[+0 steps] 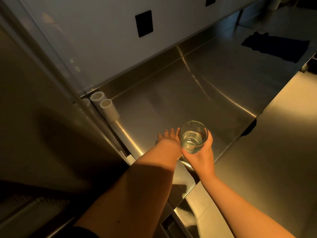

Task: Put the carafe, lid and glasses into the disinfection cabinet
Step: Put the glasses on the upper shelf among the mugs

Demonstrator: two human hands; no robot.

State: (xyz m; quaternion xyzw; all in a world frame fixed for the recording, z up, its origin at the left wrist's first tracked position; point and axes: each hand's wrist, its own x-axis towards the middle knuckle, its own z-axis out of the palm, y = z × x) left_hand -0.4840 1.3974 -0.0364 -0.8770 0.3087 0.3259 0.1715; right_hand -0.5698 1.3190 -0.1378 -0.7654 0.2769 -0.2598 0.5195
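Note:
My right hand (200, 155) grips a clear drinking glass (193, 136) from its near side and holds it upright just above the steel counter (197, 86). Under that hand a curved piece of clear glass (186, 162) shows on the counter; I cannot tell what it belongs to. My left hand (169, 134) reaches forward just left of the glass, low over the counter, its fingers spread and straight. The forearm hides its palm and whatever lies beneath. No carafe or lid is plainly visible.
A tall steel cabinet side (42, 103) fills the left. Two white tubes (103, 104) stand in the corner by the wall. A dark cloth (274, 46) lies at the far right of the counter. The wall carries a black outlet plate (144, 23). A drawer handle (169, 225) sits below the counter's front edge.

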